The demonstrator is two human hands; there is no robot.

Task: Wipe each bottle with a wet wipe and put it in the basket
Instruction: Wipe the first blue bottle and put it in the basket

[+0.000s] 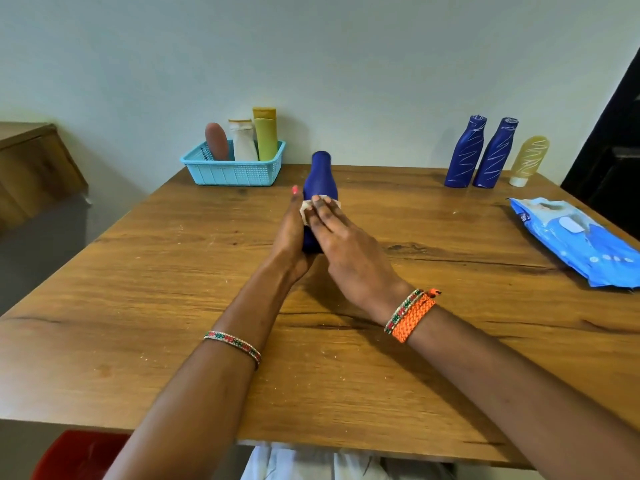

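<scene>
- Head view: my left hand point(291, 233) cradles the lower part of the blue bottle point(320, 178), which I hold tilted away from me above the middle of the bench point(138, 271). Its fingers wrap round the far side, so I cannot tell how tightly they close; one painted nail shows beside the bottle.
- My right hand point(346, 251) lies on top, fingers point(320, 209) straight and close together, pressing the wet wipe point(306, 211) flat against the bottle's side.
- The basket point(207, 168) sits at the far left of the bench, well apart from my hands, with three bottles standing in it: a reddish-brown one point(217, 142), a white one point(243, 142) and a yellow-green one point(266, 135).
- At the far right two more blue bottles point(464, 154) stand touching, scribbled with pale marks, and a yellow bottle point(530, 157) stands on its cap just beside them. The pack of wipes point(581, 240) lies near the right edge.
- Risks, as I judge them: a wet bottle could slip through my left hand if I rub hard; the small wipe could bunch up under my flat fingers and miss patches; the underside, which I cannot see, may go unwiped.
</scene>
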